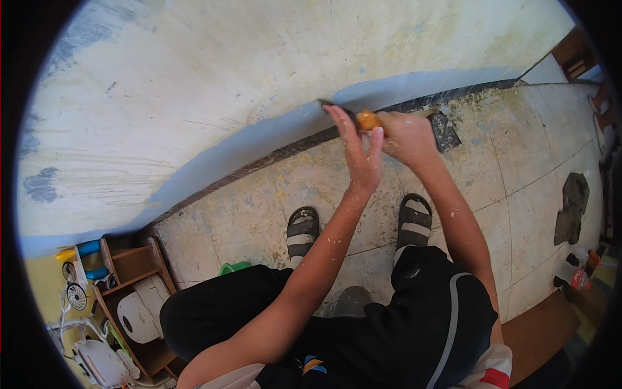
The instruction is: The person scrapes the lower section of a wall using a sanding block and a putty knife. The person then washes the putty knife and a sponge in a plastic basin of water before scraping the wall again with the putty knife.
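My right hand (406, 138) grips the orange handle (368, 120) of a dark-bladed hand tool, probably a paint scraper. My left hand (363, 163) is on the same tool, its fingers stretched along the dark blade and its thumb by the handle. The blade tip (323, 102) meets the wall where a blue painted band (272, 133) borders a pale, scraped surface (233, 73). Paint flakes cling to both forearms. Motion blur and the fingers hide part of the blade.
Paint chips litter the tiled floor (525, 146). A dark flat piece (446, 132) lies near the skirting. Wooden shelving (133, 262) and a white folding stroller-like frame (99, 360) stand left. A green container (234, 267) is beside my knee; dark cloth (572, 209) lies right.
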### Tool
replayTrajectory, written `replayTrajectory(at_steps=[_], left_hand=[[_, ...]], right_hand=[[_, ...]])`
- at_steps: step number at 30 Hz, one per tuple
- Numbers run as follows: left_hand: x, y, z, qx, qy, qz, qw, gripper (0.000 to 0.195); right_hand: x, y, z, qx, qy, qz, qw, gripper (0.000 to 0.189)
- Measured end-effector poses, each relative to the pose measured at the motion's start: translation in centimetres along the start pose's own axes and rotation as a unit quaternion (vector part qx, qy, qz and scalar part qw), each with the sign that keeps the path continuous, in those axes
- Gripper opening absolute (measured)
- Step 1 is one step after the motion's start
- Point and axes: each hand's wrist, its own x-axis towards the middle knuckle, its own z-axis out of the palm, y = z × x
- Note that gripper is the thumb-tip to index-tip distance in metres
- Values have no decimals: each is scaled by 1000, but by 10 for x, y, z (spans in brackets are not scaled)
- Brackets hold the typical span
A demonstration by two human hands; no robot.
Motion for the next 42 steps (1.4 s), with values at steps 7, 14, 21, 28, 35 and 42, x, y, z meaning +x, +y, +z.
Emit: replayTrajectory(at_steps=[7,14,21,28,35,42], left_hand=[[2,7,-18,37,9,-12,999,77],[3,5,-14,-19,-71,-42,996,83],[-2,9,-30,-38,4,-73,997,83],[4,0,-35,-50,-142,-74,986,87],[-4,5,-52,-49,-45,-104,992,77],[3,9,-52,-27,-139,-111,984,82]], right_hand=[[3,-12,-5,-9,-37,-8,999,32],[9,-10,-14,-38,-73,55,995,34],[16,-25,2,-29,-34,-24,999,36],[7,-13,-30,-57,-59,72,994,33],[16,-32,2,-22,-59,-16,998,34],[8,-27,-12,-39,-68,70,994,36]])
